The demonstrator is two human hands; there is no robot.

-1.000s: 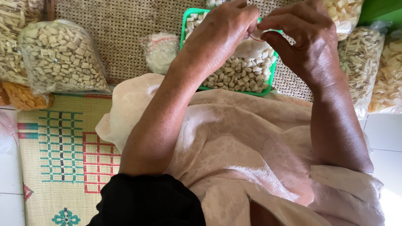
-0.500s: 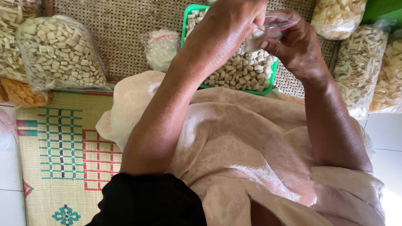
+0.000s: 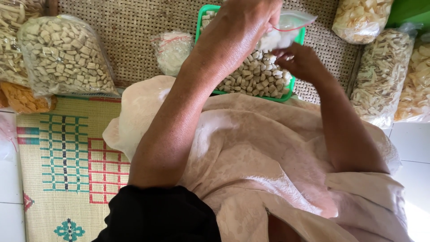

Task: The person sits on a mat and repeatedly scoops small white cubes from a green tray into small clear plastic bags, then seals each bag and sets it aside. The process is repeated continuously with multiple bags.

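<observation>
Pale snacks, green basket, patterned mats

The basket (image 3: 292,88) before me is bright green, heaped with cream-white snack pieces (image 3: 253,76). The small clear bag (image 3: 286,28) in my left hand (image 3: 237,31) has a thin red line near its mouth, and what is inside looks whitish, though I can't tell for sure. My cloth (image 3: 268,152) is a soft peach-pink with a faint tone-on-tone pattern; my sleeve (image 3: 161,215) is black. The big bag (image 3: 62,54) at left holds beige cubes, with an orange bag (image 3: 22,98) under it. The woven mat (image 3: 134,27) is tan-brown; the straw mat (image 3: 67,157) is yellowish with teal and red grid patterns. The floor tiles (image 3: 416,148) are white.
</observation>
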